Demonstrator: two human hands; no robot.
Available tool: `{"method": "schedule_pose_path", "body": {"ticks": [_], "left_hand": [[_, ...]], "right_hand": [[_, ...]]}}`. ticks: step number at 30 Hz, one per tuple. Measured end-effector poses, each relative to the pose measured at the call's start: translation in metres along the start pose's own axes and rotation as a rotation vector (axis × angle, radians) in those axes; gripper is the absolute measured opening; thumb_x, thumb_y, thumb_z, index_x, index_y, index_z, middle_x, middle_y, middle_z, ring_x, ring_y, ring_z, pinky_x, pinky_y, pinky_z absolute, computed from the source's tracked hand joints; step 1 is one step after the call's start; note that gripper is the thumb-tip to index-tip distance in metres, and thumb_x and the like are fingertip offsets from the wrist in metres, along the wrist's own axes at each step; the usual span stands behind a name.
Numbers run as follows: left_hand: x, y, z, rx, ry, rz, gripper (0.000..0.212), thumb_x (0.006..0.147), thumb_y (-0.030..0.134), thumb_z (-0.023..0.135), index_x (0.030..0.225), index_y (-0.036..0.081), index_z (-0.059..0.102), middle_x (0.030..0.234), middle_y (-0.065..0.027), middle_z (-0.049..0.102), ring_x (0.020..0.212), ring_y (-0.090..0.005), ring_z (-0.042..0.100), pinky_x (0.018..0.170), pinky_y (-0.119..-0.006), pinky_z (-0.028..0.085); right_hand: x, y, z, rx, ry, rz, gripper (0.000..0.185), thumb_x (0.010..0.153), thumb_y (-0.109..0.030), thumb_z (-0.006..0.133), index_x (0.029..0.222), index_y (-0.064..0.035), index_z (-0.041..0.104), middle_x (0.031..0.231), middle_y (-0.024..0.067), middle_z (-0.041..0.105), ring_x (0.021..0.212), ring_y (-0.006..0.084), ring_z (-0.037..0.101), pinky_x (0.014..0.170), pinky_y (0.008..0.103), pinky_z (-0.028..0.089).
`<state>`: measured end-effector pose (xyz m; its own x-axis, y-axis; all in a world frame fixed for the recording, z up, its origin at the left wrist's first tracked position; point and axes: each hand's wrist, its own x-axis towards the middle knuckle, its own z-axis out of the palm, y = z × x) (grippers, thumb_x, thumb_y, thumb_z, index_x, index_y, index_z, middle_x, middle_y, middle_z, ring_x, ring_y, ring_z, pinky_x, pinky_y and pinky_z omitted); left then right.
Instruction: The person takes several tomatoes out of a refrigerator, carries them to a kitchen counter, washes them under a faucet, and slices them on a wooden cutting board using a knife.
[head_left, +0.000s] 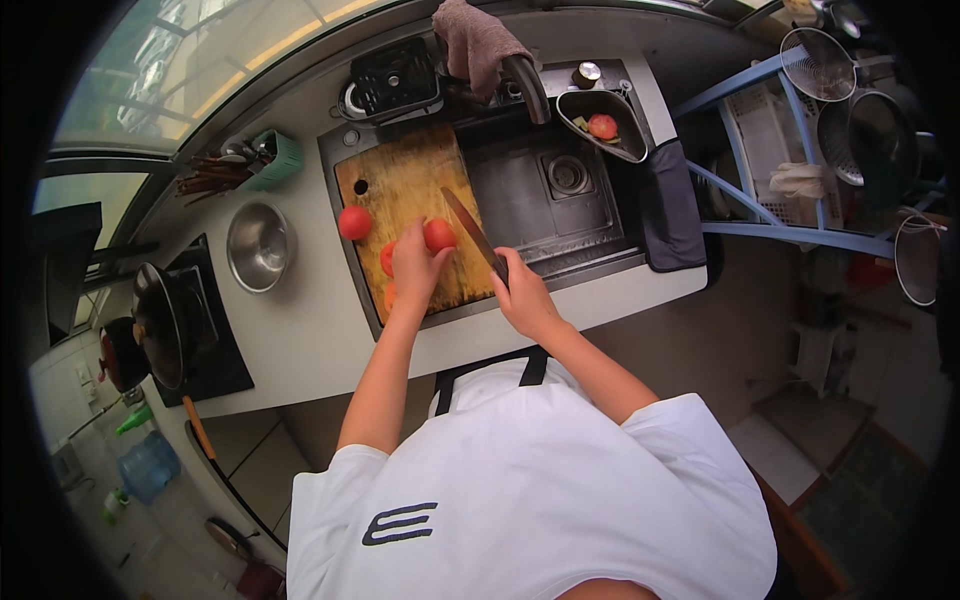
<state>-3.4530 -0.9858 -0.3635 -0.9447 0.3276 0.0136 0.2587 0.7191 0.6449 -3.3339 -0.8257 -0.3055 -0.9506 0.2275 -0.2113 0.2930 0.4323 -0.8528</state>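
Observation:
A wooden cutting board lies over the left part of the sink. On it, my left hand has its fingers around a red tomato. Beneath and left of that hand, another red tomato piece is partly hidden, with an orange piece nearer the board's front edge. A whole tomato rests at the board's left edge. My right hand grips the dark handle of a kitchen knife, whose blade slants up and left over the board, just right of the held tomato.
The sink basin opens on the right, under a faucet draped with a cloth. A corner strainer holds food scraps. Left stand a steel bowl, a green utensil basket and a wok on the stove. A dark cloth hangs right.

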Motion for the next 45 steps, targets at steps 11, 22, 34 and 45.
{"method": "schedule_pose_path", "body": {"ticks": [11,22,34,45], "left_hand": [[-0.002,-0.004,0.004,0.054,-0.056,-0.017,0.052,0.064,0.009,0.080,0.112,0.002,0.061,0.104,-0.0171,0.062,0.095,-0.0356,0.060,0.080,-0.040,0.049],[-0.007,0.018,-0.001,0.019,-0.002,-0.050,0.050,0.064,0.008,0.081,0.110,0.002,0.063,0.108,-0.0127,0.062,0.098,-0.0328,0.060,0.084,-0.037,0.049],[0.000,0.010,0.004,0.090,-0.010,-0.016,0.051,0.062,0.011,0.083,0.108,0.002,0.064,0.108,-0.0150,0.064,0.098,-0.0326,0.062,0.084,-0.037,0.050],[0.001,0.012,0.006,0.134,-0.040,0.008,0.052,0.063,0.010,0.080,0.111,0.002,0.065,0.108,-0.0129,0.064,0.097,-0.0324,0.061,0.081,-0.038,0.050]], "right_hand": [[-0.006,0.012,-0.002,-0.018,-0.077,-0.020,0.030,0.093,-0.016,0.053,0.117,-0.0019,0.041,0.098,0.0259,0.062,0.089,0.0449,0.060,0.074,0.0487,0.048],[-0.008,0.025,-0.004,-0.019,-0.093,-0.014,0.028,0.090,-0.017,0.057,0.107,-0.0011,0.042,0.083,0.0257,0.062,0.079,0.0444,0.061,0.069,0.0490,0.047],[0.014,0.015,0.001,-0.048,-0.017,0.053,0.027,0.091,-0.021,0.059,0.097,-0.0012,0.041,0.074,0.0228,0.062,0.072,0.0432,0.061,0.063,0.0488,0.047],[0.014,0.018,0.005,-0.106,-0.011,0.022,0.023,0.091,-0.017,0.058,0.093,-0.0017,0.040,0.067,0.0227,0.059,0.067,0.0438,0.060,0.060,0.0477,0.046]]}}
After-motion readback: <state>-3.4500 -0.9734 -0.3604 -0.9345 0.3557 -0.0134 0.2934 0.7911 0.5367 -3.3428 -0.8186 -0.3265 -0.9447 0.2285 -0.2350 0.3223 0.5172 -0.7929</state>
